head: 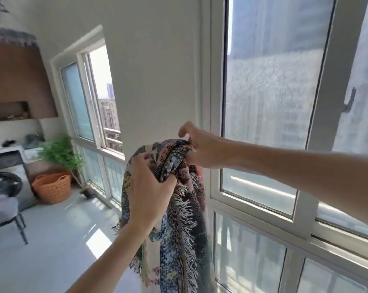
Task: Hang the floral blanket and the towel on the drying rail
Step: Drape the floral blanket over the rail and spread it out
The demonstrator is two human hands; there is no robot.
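Here the floral blanket (174, 208) hangs bunched beside the window (273, 92), gripped by both hands: left hand (149, 185) fingers curled into its folds, right hand (195, 146) pinching the top edge. Best find that edge and spread it before lifting; no rail or towel shows.

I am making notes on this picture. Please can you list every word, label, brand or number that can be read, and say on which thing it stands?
None: no word, number or label can be read in this view.
The floral blanket, gripped by the left hand and the right hand, shows only woven patterns.
The orange basket and the window frame carry no visible writing.
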